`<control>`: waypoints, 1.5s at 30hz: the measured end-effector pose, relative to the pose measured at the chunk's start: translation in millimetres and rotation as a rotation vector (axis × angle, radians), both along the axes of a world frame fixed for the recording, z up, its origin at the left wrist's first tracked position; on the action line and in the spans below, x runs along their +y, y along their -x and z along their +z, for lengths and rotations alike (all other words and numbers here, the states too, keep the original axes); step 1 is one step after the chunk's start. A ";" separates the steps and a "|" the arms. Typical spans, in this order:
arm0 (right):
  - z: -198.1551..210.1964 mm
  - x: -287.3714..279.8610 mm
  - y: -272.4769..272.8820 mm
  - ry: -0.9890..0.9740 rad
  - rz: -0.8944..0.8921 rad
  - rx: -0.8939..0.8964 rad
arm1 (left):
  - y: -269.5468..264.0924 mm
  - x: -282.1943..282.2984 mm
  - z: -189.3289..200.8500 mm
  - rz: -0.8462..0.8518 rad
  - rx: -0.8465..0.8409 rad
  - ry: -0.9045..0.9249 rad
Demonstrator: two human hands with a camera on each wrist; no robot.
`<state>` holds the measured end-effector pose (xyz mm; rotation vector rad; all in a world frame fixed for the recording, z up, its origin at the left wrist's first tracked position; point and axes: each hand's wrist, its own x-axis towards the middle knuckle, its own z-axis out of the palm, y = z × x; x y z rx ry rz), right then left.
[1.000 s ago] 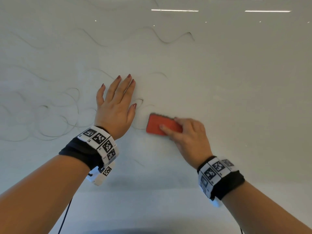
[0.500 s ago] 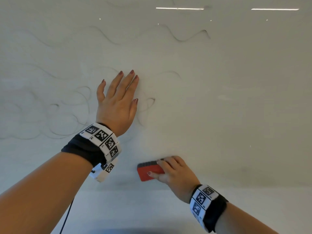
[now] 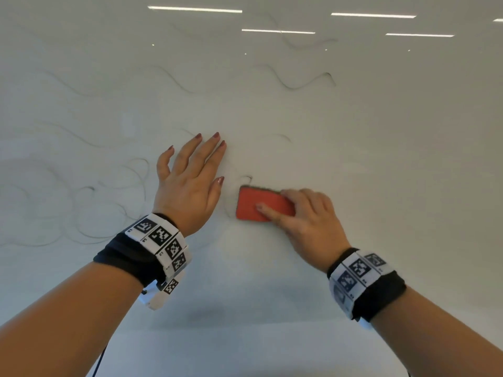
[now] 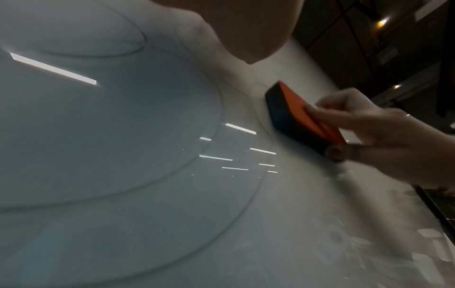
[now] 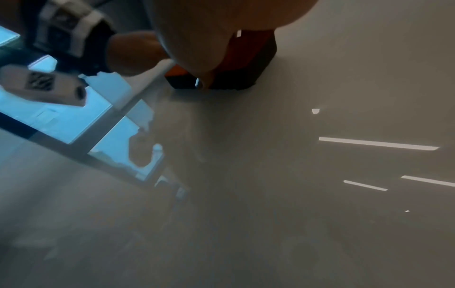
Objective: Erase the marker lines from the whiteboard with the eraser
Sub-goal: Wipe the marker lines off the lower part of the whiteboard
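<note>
Back up from low on the whiteboard [image 3: 381,159], the eraser [image 3: 261,204] is now lying just right of the left hand [image 3: 190,191], roughly where it was a second ago; half a second ago it was well below that hand, nearer the board's lower edge. Right hand [image 3: 310,224] is gripping the eraser, fingers curled over its red back and thumb along the near side, pressing the dark felt face against the board, as the left wrist view shows [image 4: 302,117]. Left hand is resting flat on the board as before, fingers straight and slightly spread, holding nothing; its thumb tip is sitting close to the eraser's left end without touching it. Marker lines [image 3: 109,208] are looping in faint coils left of the left hand, unchanged since the earlier frames. A small curl of line [image 3: 246,178] is showing just above the eraser's upper left corner, between the two hands. Wavy strokes [image 3: 304,83] are running across the upper part of the board, with another short one [image 3: 283,137] above the eraser. Board right of the right hand is showing plain white with ceiling-light reflections [image 3: 373,15] near the top edge. Both wrists are wearing black bands with checkered marker tags [image 3: 160,240]. Right wrist view is blurred, showing the eraser's dark edge [image 5: 236,78] against the board.
</note>
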<state>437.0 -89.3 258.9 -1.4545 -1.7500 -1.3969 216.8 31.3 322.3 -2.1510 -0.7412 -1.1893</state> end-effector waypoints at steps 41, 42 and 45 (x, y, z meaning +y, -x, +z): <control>88.9 32.9 59.0 -0.263 -0.056 0.457 | 18.5 7.1 9.4 0.005 0.042 0.004; 74.4 35.7 64.2 -0.232 -0.041 0.417 | 18.1 6.4 9.2 -0.002 0.032 0.003; 20.7 35.4 62.9 -0.149 -0.027 0.292 | 16.9 4.1 9.2 -0.014 0.011 0.001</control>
